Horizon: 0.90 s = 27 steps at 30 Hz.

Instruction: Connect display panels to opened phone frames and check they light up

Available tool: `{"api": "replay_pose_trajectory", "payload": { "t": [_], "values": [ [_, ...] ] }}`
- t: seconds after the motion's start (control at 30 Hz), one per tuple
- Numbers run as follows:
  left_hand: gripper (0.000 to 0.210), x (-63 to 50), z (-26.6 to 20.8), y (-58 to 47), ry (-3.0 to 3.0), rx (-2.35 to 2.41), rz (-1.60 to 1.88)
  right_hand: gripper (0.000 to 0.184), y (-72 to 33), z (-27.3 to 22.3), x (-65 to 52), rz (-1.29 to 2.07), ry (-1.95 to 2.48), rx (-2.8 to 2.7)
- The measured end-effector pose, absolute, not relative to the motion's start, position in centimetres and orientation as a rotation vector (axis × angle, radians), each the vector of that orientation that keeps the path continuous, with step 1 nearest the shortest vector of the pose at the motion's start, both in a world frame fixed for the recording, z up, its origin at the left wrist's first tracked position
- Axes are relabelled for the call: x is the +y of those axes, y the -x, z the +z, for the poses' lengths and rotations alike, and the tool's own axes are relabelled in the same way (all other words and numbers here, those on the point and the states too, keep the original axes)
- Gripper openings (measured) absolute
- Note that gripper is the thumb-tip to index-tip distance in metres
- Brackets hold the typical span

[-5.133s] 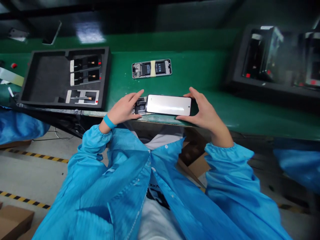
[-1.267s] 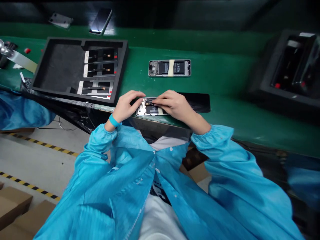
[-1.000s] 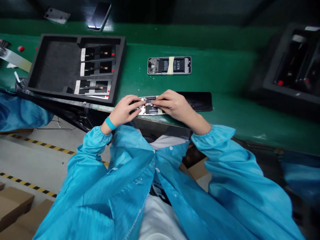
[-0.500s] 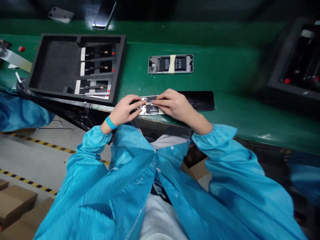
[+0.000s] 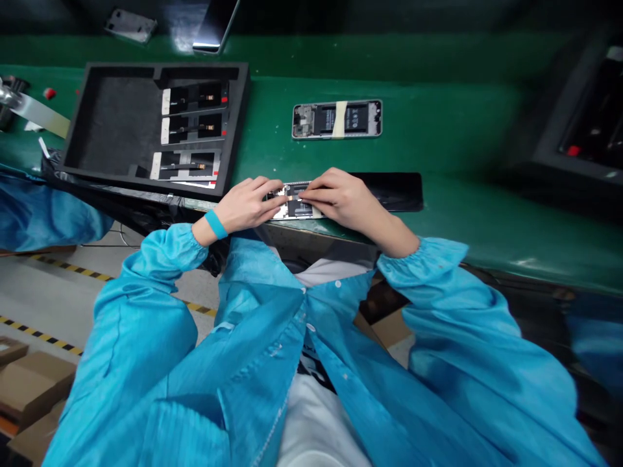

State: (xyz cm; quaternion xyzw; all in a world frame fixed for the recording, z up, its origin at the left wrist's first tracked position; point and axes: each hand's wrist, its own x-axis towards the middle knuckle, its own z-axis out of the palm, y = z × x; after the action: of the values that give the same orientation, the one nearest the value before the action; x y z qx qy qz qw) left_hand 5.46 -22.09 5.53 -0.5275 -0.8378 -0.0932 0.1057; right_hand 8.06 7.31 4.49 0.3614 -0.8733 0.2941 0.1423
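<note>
- Head view: an open phone (image 5: 298, 209) lies flat at the near edge of the worktop (image 5: 452, 143), under both hands;
- left hand (image 5: 246, 206) bent, fingertips on the phone; whether they grip, I cannot tell;
- right hand (image 5: 343, 196) narrow, fingertips close together over the phone; anything pinched is too small to tell;
- black screen (image 5: 402, 191) beyond the right hand, probably slippery;
- phone likely light, stiff, fragile inside; best held by its side edges

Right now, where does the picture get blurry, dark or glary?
All in the head view: right-side tray blurred; top edge dark; pale reflection left of the back phone; far opened phone fairly clear; fine parts of the near opened phone too small to tell.
</note>
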Motion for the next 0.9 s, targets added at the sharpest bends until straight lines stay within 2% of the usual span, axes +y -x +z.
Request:
{"api": "replay_pose_trajectory", "payload": {
  "t": [0.1, 0.43, 0.9],
  "values": [
    [0.045, -22.2, 5.8, -4.7, 1.604, -2.497, -0.331, 0.033, -7.9, 4.7, 7.3, 0.826, -1.060, -2.530],
    [0.042, -22.6, 3.5, -4.5, 1.440, -2.477, -0.926, 0.037, -7.7, 4.7, 7.4, 0.785, -1.052, -2.530],
    [0.040, -22.6, 4.0, -4.0, 1.569, -2.485, -0.660, 0.036, -7.9, 4.8, 7.3, 0.790, -1.056, -2.522]
  ]
}}
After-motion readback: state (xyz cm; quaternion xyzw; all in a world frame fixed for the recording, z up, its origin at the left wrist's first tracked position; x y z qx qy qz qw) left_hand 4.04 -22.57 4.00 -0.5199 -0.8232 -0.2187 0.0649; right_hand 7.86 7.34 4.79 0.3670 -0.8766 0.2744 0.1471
